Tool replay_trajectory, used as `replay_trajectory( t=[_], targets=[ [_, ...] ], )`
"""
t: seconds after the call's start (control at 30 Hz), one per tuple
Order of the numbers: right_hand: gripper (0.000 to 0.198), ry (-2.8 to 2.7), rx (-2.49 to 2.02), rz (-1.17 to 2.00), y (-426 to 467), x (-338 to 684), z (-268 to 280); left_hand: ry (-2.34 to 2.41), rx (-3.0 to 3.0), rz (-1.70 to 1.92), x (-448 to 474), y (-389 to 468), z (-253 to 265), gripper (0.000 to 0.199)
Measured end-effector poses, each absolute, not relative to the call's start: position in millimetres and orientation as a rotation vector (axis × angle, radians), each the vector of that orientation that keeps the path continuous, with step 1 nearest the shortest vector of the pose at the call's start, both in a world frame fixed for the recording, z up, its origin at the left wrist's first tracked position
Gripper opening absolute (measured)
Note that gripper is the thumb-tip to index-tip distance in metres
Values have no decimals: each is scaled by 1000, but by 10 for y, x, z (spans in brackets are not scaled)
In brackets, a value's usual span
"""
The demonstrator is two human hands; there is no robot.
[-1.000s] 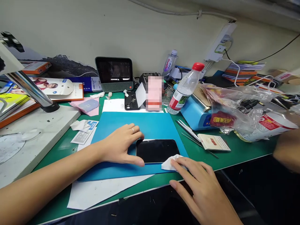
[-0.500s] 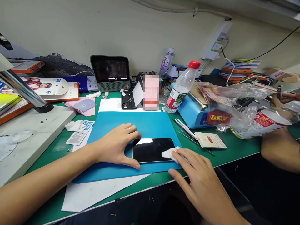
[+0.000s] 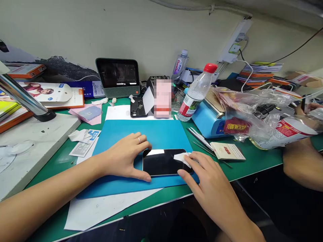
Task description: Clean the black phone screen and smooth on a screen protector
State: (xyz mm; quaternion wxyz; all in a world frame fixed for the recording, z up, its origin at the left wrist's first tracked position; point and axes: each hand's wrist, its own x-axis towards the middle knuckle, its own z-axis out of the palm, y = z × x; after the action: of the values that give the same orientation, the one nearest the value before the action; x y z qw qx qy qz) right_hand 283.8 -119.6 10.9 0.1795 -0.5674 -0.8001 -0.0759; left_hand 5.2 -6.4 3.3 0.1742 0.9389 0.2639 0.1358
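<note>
A smartphone (image 3: 161, 165) with a black glass face lies flat on the blue mat (image 3: 141, 129). My left hand (image 3: 124, 156), a ring on one finger, grips its left end between thumb and fingers. At the phone's right end, my right hand (image 3: 210, 181) presses a folded white tissue (image 3: 182, 157) onto the glass with its fingertips. The right thumb lies near the phone's lower edge. My right fingers cover part of the tissue and the phone's right end.
Behind the mat are a dark phone case (image 3: 138, 107) and a smart display (image 3: 118, 79). A red-capped bottle (image 3: 193, 101), blue scale (image 3: 205, 121), tweezers (image 3: 202, 144) and cigarette pack (image 3: 228, 151) stand or lie rightward. Another person's arm (image 3: 301, 161) rests at far right.
My right hand and the tissue have moved slightly up and left over the phone's right end. The right thumb has come closer to the phone. My left hand keeps its hold.
</note>
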Motion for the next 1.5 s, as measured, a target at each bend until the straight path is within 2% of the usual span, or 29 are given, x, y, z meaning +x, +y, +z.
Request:
replay_trajectory(
  t=[0.3,0.67,0.87,1.07,1.3,1.5],
  targets=[
    [42,-2280,-1619,-142,-1033,2839,153,748,2670,385,57,-56,23,78],
    [50,-2248,-1656,-221,-1113,2845,73,747,2686,397,50,-48,33,75],
    [40,-2232,-1656,-36,-958,2901,160,741,2694,414,48,-52,30,74],
    [45,-2213,-1648,-112,-1125,2864,128,746,2684,404,44,-56,36,76],
    [35,-2247,-1691,-73,-988,2865,179,756,2685,392,50,-67,40,77],
    [44,-2321,-1626,-211,-1164,2831,148,741,2681,418,50,-53,35,75]
  ],
)
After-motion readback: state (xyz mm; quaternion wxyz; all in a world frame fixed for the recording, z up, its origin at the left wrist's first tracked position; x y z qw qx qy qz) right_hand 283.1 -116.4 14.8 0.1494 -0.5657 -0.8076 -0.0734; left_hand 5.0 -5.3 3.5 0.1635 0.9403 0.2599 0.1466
